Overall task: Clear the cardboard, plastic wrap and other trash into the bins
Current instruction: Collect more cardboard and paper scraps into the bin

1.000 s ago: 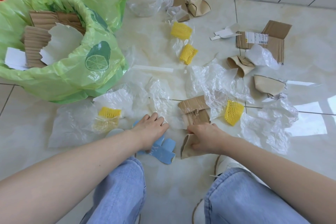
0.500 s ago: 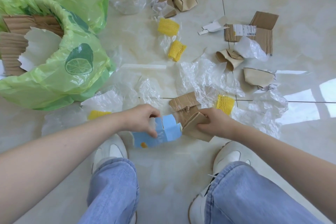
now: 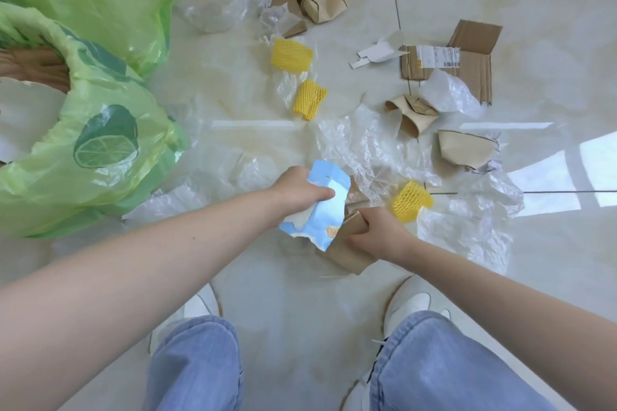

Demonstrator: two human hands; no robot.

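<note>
Blue carton scrap [image 3: 325,207] is clutched in the left hand [image 3: 297,192], and the right hand [image 3: 377,232] grips folded brown cardboard [image 3: 347,252], both just above the floor's [image 3: 283,294] middle. Loose plastic wrap [image 3: 370,147] lies touching; it could snag and drag along, missing the green-bagged bin [image 3: 100,130] at the left edge.

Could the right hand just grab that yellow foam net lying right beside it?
Probably not yet. The yellow foam net lies close to the right hand with nothing between them, but that hand's fingers already grip a folded brown cardboard piece, so it lacks free fingers.
</note>
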